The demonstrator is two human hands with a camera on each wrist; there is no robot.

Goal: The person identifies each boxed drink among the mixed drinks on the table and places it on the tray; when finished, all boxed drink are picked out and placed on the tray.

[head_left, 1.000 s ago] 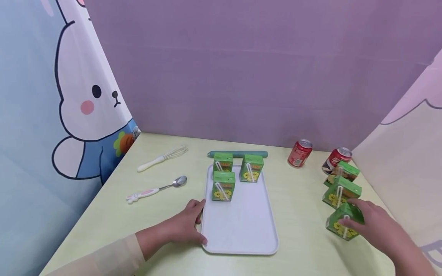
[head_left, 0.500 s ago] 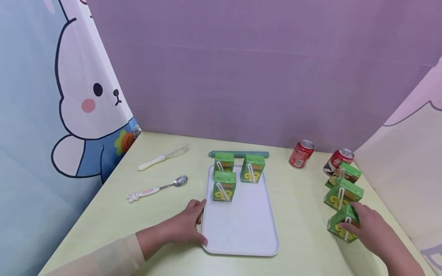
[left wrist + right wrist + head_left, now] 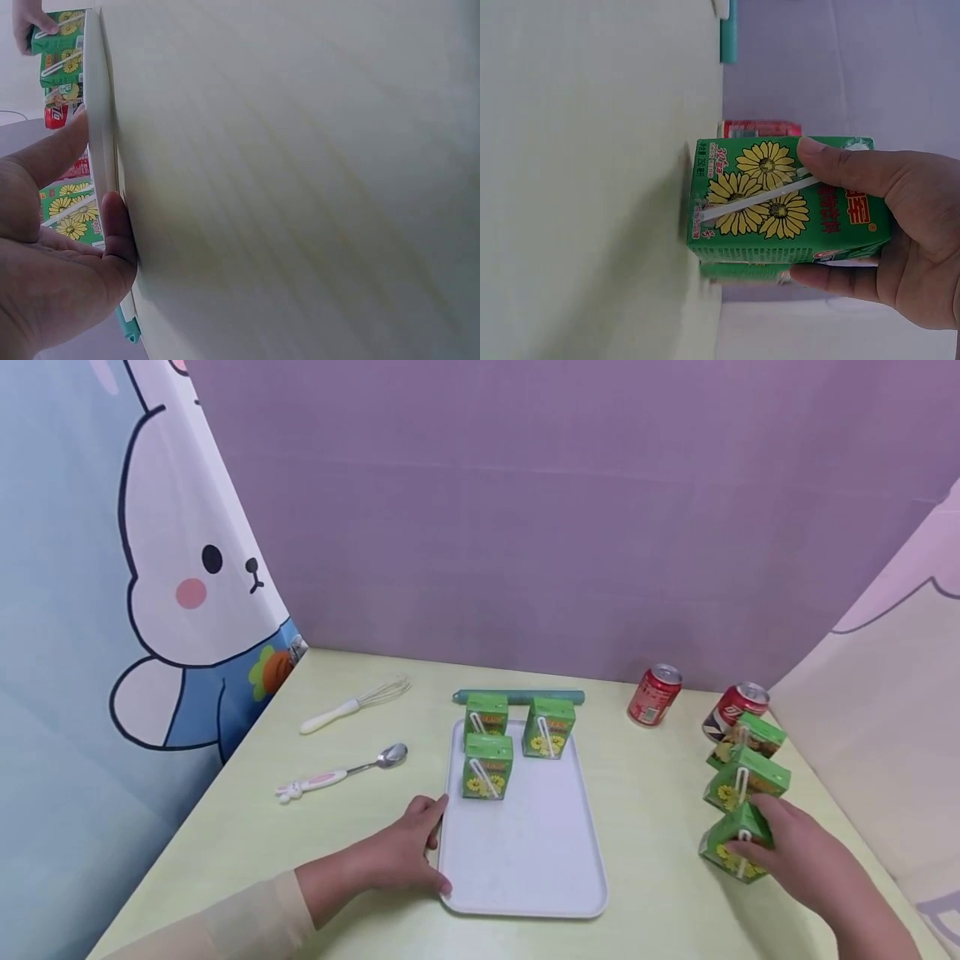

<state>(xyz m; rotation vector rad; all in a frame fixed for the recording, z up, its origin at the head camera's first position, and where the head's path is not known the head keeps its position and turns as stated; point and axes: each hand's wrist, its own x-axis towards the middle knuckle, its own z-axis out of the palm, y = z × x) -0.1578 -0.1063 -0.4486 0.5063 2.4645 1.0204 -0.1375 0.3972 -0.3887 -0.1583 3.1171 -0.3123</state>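
Observation:
In the head view my left hand (image 3: 408,847) holds the left edge of a white tray (image 3: 525,868), thumb at the rim. The left wrist view shows the thumb and a bent finger at that edge (image 3: 101,150). Three green drink cartons with straws stand toward the tray's far end: a front one (image 3: 487,768), one behind it (image 3: 486,718) and one to the right (image 3: 548,727). My right hand (image 3: 806,856) grips another drink carton (image 3: 757,195) between thumb and fingers, low over the table right of the tray. Part of its top is hidden by the hand.
Two more green cartons (image 3: 746,781) stand behind the gripped one, near red soda cans (image 3: 654,695) at the back right. A teal stick (image 3: 517,696) lies behind the tray. A whisk (image 3: 352,703) and a spoon (image 3: 341,774) lie at the left. A purple backdrop (image 3: 525,527) rises behind.
My right hand has closed further round the carton and shifted slightly to the left with it. The left hand and the tray have stayed in place.

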